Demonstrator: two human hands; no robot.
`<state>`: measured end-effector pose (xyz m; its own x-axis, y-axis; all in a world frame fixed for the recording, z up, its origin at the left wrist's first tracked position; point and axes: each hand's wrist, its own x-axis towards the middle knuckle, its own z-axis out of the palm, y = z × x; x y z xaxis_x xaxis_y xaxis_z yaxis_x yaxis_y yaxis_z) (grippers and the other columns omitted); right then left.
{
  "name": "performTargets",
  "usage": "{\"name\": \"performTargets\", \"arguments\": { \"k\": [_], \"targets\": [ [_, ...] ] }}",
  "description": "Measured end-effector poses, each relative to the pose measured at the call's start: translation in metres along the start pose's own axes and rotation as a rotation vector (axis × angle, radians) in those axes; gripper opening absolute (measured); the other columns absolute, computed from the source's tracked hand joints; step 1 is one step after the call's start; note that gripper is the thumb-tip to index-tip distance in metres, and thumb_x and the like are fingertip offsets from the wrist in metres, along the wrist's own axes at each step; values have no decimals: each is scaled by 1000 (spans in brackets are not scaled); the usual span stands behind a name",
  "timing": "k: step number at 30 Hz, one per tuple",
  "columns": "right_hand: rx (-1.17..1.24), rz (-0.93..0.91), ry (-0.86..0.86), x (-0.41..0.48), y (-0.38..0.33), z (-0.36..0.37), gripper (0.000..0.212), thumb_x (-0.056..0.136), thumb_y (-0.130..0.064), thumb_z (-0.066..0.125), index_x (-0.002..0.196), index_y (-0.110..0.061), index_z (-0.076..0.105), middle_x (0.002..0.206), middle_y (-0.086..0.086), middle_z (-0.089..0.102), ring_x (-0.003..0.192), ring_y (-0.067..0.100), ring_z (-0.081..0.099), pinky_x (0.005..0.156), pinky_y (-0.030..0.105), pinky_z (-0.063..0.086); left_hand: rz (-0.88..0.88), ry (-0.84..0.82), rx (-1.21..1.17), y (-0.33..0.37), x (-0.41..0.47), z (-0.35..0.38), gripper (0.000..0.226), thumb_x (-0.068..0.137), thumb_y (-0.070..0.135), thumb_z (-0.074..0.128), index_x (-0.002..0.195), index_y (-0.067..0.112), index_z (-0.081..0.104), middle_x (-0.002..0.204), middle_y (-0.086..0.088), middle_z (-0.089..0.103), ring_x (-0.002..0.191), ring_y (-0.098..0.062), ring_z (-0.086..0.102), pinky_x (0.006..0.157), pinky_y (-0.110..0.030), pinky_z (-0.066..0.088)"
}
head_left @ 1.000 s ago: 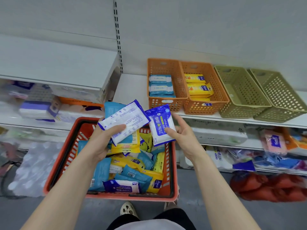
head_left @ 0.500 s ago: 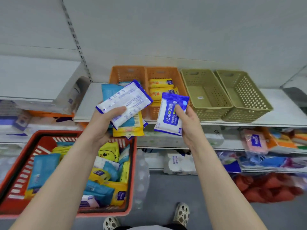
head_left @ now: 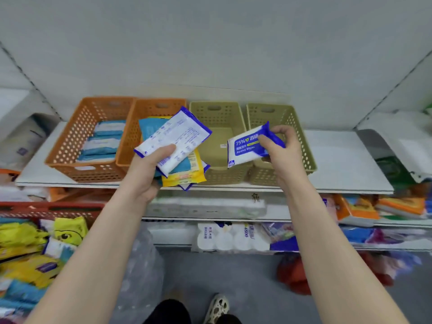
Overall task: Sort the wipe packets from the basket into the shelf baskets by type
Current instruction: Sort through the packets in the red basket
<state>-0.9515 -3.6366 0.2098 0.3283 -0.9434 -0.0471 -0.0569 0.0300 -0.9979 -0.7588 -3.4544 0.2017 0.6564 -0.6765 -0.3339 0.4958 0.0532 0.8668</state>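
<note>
Alcohol wipe packet (head_left: 247,148): carried rightward since earlier, now above the seam between two olive baskets (head_left: 217,113), near the front edge of the shelf (head_left: 339,164). Pinched at its right end by curled right hand (head_left: 282,153). Left hand (head_left: 149,167): clamped round mixed packet stack (head_left: 177,141), before orange basket (head_left: 131,141). Red basket (head_left: 46,210) at lower left.

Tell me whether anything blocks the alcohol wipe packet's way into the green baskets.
Nothing visible does. The right hand holds the alcohol wipe packet over the open tops of the two green baskets.

White shelf (head_left: 339,162), bearing in a row: left orange basket (head_left: 72,141), right orange basket (head_left: 152,111), left olive basket (head_left: 217,115), right olive basket (head_left: 301,146).
</note>
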Motion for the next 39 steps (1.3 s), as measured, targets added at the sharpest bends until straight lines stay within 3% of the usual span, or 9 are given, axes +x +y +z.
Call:
{"name": "performTargets", "arguments": {
  "k": [4,9,15,21,27,30,34,37,39],
  "targets": [
    [-147,-76,-43,38,5,23,40,78,-4,67,107,-27,52,106,-1,64,90,20,68,74,36,57,32,42,5,7,23,7,29,89,9,66,115,21,64,101,-1,77,88,-20,74,74,-43,61],
    [-561,-164,-127,88,19,78,40,86,4,53,121,-15,58,106,-5,56,91,13,51,61,0,36,53,47,4,26,59,-5,43,82,11,72,123,17,61,111,-6,74,90,-22,74,66,-40,61],
    [-562,216,-97,149,73,133,40,87,3,50,116,-23,57,126,8,58,101,30,62,85,48,56,9,-1,53,50,110,-18,31,90,10,65,119,20,65,112,-4,74,93,-21,74,79,-42,59],
    [-1088,147,-332,170,114,143,54,82,-14,71,133,-14,54,137,17,41,115,35,53,98,30,40,-77,-8,112,54,145,-23,57,66,27,79,121,23,65,109,0,75,104,-24,71,102,-54,48],
    [-1337,-65,-348,172,136,155,59,86,-19,65,141,-22,45,134,14,42,117,37,45,103,38,39,-100,-38,85,50,163,-22,52,70,22,81,118,23,62,102,4,77,95,-18,73,79,-36,56],
    [-1300,-75,-378,182,136,159,59,86,-22,67,140,-22,45,131,16,45,116,36,48,103,33,37,-110,-56,91,47,168,-20,70,67,21,85,130,18,55,107,1,76,94,-18,74,65,-30,58],
    [-1235,-39,-420,191,114,159,52,86,-17,63,137,-20,51,127,15,51,114,36,55,96,38,47,-119,-82,109,42,171,-18,76,66,26,81,135,18,50,115,-3,73,99,-22,72,71,-37,60],
    [-719,-36,-189,182,62,156,28,94,-32,53,116,-22,67,111,4,70,98,22,66,83,35,53,-85,-106,145,43,171,-13,74,66,26,80,133,19,51,117,-3,72,102,-23,71,82,-44,59],
    [-349,92,-241,166,20,153,36,94,-51,51,103,-23,71,93,-2,75,75,13,66,64,30,53,-70,-122,169,45,169,-7,72,65,22,83,130,21,52,115,-2,73,100,-23,72,82,-43,59]
  ]
}}
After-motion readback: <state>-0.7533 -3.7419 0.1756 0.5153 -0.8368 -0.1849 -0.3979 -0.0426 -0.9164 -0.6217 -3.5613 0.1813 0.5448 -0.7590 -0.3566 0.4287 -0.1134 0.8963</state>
